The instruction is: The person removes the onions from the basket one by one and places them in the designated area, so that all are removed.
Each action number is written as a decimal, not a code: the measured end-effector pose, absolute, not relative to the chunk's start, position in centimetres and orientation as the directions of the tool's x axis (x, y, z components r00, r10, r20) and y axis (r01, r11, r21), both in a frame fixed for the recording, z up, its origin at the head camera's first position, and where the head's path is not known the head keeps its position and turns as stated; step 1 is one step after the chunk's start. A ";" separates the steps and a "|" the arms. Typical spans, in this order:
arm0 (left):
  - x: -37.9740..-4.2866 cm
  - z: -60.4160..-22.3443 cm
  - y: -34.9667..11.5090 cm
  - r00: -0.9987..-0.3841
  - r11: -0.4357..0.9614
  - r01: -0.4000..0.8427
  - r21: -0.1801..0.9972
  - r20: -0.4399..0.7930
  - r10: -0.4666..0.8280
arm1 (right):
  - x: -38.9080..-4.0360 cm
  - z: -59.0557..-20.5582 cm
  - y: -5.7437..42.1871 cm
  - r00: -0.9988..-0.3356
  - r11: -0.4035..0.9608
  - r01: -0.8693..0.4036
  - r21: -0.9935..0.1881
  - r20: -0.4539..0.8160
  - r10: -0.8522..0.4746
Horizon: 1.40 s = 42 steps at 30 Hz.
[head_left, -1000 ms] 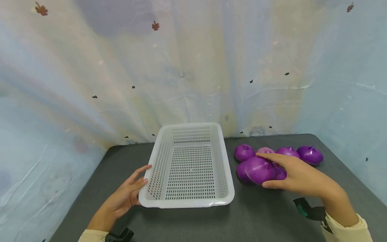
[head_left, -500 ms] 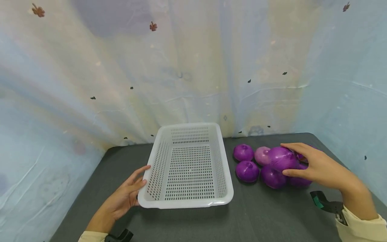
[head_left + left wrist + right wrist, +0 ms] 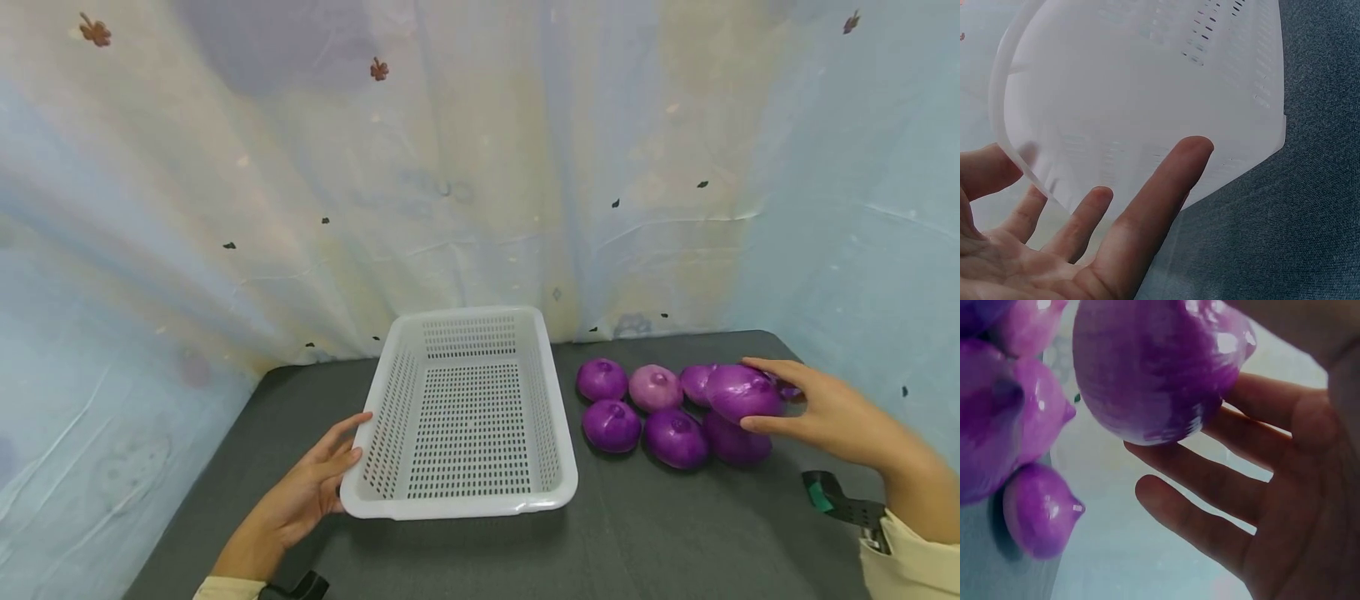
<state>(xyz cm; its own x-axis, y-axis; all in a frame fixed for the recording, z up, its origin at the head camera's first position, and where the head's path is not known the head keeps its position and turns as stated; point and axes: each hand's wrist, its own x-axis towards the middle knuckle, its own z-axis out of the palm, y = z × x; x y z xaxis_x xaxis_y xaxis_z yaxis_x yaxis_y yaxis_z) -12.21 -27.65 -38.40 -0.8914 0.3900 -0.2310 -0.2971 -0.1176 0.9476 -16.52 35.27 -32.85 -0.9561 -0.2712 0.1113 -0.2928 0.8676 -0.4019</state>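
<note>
My right hand (image 3: 832, 412) holds a purple onion (image 3: 742, 393) between thumb and fingers, over the right end of a cluster of onions. In the right wrist view the held onion (image 3: 1147, 375) is large and shiny, its pointed tip towards the palm side. Below and left of it on the table lie several others, among them a paler pink-purple onion (image 3: 656, 388) and a dark purple onion (image 3: 677, 438). My left hand (image 3: 303, 492) touches the left side of a white perforated plastic basket (image 3: 566, 450), fingers nearly straight against its wall (image 3: 1104, 94).
The dark grey table (image 3: 622, 542) carries the basket and onions. A pale patterned curtain (image 3: 480, 167) hangs right behind the table and along both sides. Nothing lies inside the basket.
My right hand has carried the held onion rightward across the cluster, uncovering the onions on its left. My left hand has stayed at the basket.
</note>
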 end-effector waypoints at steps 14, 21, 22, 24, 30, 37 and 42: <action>-12.4 -38.2 -27.5 -0.897 -0.098 -0.283 0.954 -0.227 0.379 | -16.9 -34.8 39.0 -0.986 0.923 -0.160 -0.351 0.016 -0.165; -12.3 -38.3 -27.6 -0.895 -0.104 -0.286 0.953 -0.226 0.385 | -17.0 -35.9 40.9 -0.989 0.929 -0.132 -0.345 -0.014 -0.146; -12.3 -38.3 -27.5 -0.893 -0.103 -0.288 0.952 -0.228 0.387 | -17.0 -36.0 41.2 -0.989 0.931 -0.131 -0.339 -0.016 -0.145; -12.2 -38.4 -27.5 -0.892 -0.109 -0.293 0.950 -0.230 0.390 | -17.0 -36.3 41.6 -0.990 0.936 -0.124 -0.329 -0.026 -0.140; -12.1 -38.5 -27.7 -0.896 -0.114 -0.285 0.952 -0.222 0.385 | -16.9 -37.1 42.9 -0.992 0.955 -0.094 -0.280 -0.049 -0.113; -12.1 -38.5 -27.7 -0.904 -0.098 -0.279 0.955 -0.227 0.361 | -17.7 -38.4 44.3 -0.991 0.962 -0.083 -0.261 -0.078 -0.107; -12.2 -38.6 -27.6 -0.904 -0.102 -0.285 0.953 -0.232 0.358 | -18.1 -39.5 45.0 -0.982 0.952 -0.155 -0.265 -0.059 -0.177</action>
